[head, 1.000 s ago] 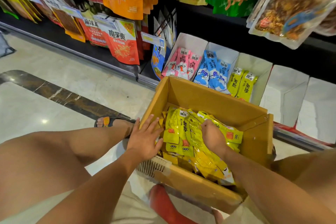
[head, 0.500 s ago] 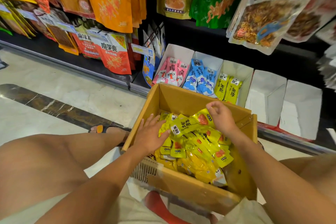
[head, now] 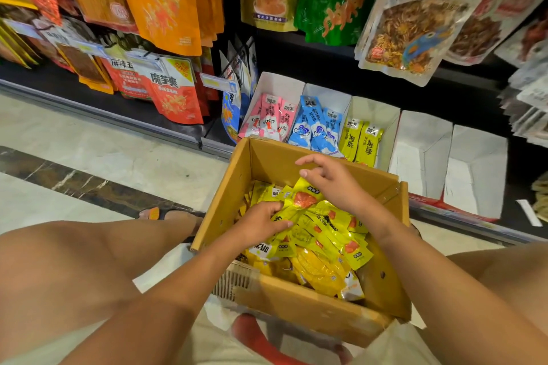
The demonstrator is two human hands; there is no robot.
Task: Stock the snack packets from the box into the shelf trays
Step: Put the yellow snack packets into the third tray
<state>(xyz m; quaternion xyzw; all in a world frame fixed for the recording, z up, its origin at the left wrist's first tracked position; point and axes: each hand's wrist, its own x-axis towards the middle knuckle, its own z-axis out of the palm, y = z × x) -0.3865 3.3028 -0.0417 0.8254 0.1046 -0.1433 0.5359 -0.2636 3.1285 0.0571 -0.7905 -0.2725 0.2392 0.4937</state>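
a cardboard box (head: 311,311) sits between the person's bare knees, open at the top and heaped with yellow packets (head: 329,234). the left hand (head: 258,224) is down inside the box at its 9 o'clock side. its grip is closed, with the fingers curled round the edge of a few yellow packets on top of the heap. the right hand (head: 335,184) hovers over the heap toward 12 o'clock, near the far wall, with two fingers stretched loosely toward 9 o'clock. a packet with an orange picture stands up against the underside of its palm, but the thumb is hidden, so i cannot tell whether this grip has hold of it. just beyond the box at 12 o'clock, a row of white trays (head: 382,109) stands on the bottom shelf. pink packets (head: 271,118) fill the leftmost, blue packets (head: 311,124) the next, and two stocked yellow packets (head: 370,142) stand in the third. two more trays run on toward 3 o'clock. larger hanging bags (head: 166,3) show above the row.
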